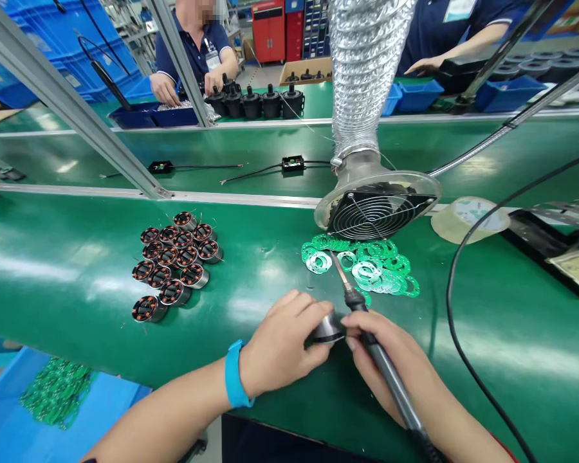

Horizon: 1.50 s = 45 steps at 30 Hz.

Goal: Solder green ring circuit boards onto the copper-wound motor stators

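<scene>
My left hand, with a blue band at the wrist, grips a metal motor stator above the green bench. A soldering iron lies in my right hand, its tip pointing up and away over the ring boards. The fingertips of my right hand are close against the stator's right side; whether they touch it is unclear. Beyond the hands, a pile of green ring-shaped circuit boards spreads on the bench. To the left stand several stators with copper windings, grouped together.
A fume fan on a foil duct hangs over the boards. Tape, a black tray and a black cable are right. A blue bin is lower left. Two people work across the bench.
</scene>
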Motion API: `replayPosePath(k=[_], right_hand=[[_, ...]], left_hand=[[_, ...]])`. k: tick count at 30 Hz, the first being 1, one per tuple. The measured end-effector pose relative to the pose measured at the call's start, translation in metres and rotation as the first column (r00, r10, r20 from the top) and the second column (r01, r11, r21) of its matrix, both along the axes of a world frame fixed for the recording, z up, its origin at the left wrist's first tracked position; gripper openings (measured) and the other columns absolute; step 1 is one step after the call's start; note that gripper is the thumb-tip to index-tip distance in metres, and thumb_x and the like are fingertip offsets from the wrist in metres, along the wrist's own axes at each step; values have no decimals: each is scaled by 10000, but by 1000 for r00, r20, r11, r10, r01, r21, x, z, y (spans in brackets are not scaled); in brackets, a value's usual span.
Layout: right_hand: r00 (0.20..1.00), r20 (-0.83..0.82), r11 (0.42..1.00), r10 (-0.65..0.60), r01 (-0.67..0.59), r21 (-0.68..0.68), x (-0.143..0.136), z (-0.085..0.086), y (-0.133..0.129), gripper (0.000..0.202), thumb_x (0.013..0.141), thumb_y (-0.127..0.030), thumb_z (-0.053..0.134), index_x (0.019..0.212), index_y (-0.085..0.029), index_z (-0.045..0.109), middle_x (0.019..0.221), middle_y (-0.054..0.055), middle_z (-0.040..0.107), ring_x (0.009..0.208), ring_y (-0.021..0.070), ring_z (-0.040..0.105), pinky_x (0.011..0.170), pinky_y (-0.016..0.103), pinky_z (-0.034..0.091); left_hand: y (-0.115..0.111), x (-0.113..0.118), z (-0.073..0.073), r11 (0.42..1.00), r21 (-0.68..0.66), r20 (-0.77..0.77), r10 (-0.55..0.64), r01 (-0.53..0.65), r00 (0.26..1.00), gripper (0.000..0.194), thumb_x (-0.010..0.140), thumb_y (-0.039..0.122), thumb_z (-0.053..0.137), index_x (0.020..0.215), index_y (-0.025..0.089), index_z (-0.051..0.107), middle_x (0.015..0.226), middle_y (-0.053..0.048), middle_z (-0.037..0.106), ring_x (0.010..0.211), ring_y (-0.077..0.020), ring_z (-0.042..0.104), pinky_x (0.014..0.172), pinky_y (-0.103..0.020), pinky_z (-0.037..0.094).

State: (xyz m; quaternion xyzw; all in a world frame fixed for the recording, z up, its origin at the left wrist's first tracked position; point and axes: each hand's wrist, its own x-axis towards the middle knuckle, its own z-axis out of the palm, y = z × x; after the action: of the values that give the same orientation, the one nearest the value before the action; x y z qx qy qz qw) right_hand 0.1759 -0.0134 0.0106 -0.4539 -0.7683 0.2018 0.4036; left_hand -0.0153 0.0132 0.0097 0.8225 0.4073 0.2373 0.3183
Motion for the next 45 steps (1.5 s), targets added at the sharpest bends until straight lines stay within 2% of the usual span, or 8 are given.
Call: replayPosePath(k=[4,9,13,18,23,30,37,45], right_hand=[[907,-395,933,-144,-8,-360,-7,-10,-5,248,917,-231,556,1142,-314,495,718,-61,604,603,110,633,569,199,518],[925,-334,916,-182,35,-400,-2,-17,-10,252,933,-364,586,1167,-280,541,678,-51,596,572,106,625,553,197,528],[968,-199,971,-155,112,-209,5,-16,-15,404,912,-341,619,1284,-287,473,991,43,709,809,150,703,729,266,600],[987,-142,984,70,-91,-150,-2,-16,-21,505,911,-259,579,1384,-291,406,1281,100,650,1144,226,671,904,345,591],[987,-91,989,-136,140,39,-12,-20,-17,509,875,-309,672,1329,-268,448,1096,80,694,966,217,717,799,326,604],[985,-39,985,-169,171,34,4,-9,-11,263,967,-271,531,1228,-271,501,938,41,739,851,190,741,750,305,601],[988,90,992,-129,127,23,4,-9,-3,185,924,-190,511,1092,-259,547,746,-8,688,564,142,664,535,252,545],[839,-543,874,-46,-229,-428,13,-14,-3,312,941,-375,586,1230,-301,499,745,-43,625,568,104,636,538,210,541]], left_hand=[[-5,0,-7,930,368,49,2,-20,999,336,870,161,513,1200,152,575,957,-92,673,809,-198,565,748,-339,477],[-4,5,5,960,-244,233,194,-135,953,327,767,232,653,1081,171,587,888,-37,634,789,-171,552,724,-300,465],[2,9,9,649,-759,336,333,44,881,343,725,303,699,1011,171,564,792,9,555,730,-136,518,676,-268,425],[4,10,6,453,-844,482,404,287,778,340,689,306,766,927,166,567,867,-11,603,822,-141,563,753,-271,432],[2,10,3,314,-882,465,466,350,753,487,679,409,830,1050,168,626,944,-31,630,848,-143,583,806,-291,445],[3,7,0,442,-853,446,341,278,827,500,723,371,764,1134,145,592,945,-56,614,826,-164,584,749,-312,491],[-6,9,7,922,-378,32,102,-82,994,450,754,209,603,1201,172,570,995,-71,588,888,-222,532,842,-406,478],[-1,5,5,628,-768,302,176,130,937,483,756,327,654,1194,155,547,973,-63,616,869,-195,578,794,-346,490]])
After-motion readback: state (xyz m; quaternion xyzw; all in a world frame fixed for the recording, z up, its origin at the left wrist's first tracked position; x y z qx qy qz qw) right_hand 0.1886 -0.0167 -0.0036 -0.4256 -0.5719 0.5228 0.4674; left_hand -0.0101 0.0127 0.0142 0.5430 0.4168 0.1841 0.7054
